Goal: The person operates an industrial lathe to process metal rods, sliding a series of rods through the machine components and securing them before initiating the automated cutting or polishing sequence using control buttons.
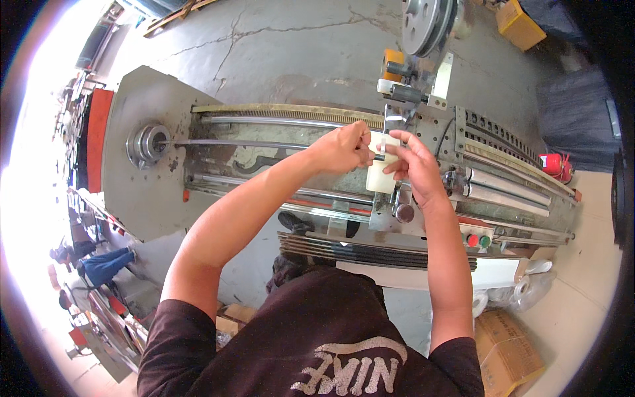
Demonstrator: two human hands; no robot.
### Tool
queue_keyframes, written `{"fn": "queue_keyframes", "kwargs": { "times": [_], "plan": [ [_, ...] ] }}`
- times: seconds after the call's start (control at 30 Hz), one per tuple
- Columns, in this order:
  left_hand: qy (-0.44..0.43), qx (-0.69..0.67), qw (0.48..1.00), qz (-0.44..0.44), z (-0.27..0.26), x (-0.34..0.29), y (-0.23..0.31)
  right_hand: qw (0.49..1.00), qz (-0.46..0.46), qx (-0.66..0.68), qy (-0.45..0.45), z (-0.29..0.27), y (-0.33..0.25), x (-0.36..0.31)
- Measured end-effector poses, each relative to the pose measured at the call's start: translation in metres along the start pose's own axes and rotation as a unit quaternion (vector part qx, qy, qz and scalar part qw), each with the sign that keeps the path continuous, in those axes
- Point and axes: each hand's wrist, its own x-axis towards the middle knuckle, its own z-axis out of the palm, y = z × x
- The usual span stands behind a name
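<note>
My left hand [342,148] is closed in a fist beside a white plastic block [381,180] on the machine's carriage. What its fingers grip is hidden. A short dark pin [379,157] shows between my two hands. On the block's other side is my right hand [418,165], its fingers bent but apart around the block's edge; whether they touch it is hard to tell. A long thin metal rod [245,143] runs from the round chuck [148,145] at the left and passes behind my left forearm, towards the block.
A grey headstock [126,192] stands at the left of the long machine bed. Beyond the carriage are a grey pulley wheel [423,23] and an orange roller [391,65]. Red and green buttons [478,241] sit near my right forearm. Cardboard boxes [506,351] lie at the lower right.
</note>
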Motion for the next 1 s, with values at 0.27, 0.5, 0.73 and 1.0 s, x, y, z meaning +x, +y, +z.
{"fn": "queue_keyframes", "kwargs": {
  "times": [0.27, 0.5, 0.73, 1.0],
  "plan": [
    [0.002, 0.145, 0.989, 0.022, 0.009, 0.003, -0.001, 0.997, 0.067, -0.046, -0.016, 0.012, 0.029, -0.019],
    [0.057, 0.213, 0.974, 0.047, 0.016, 0.010, 0.005, 0.996, -0.049, 0.064, -0.031, 0.033, 0.049, -0.025],
    [0.068, 0.206, 0.975, 0.045, 0.016, 0.019, -0.004, 0.882, -0.099, 0.022, -0.460, 0.049, 0.023, -0.160],
    [0.024, 0.197, 0.980, 0.029, 0.019, 0.011, -0.002, 0.888, -0.175, -0.386, 0.177, -0.055, 0.195, -0.126]
  ]
}}
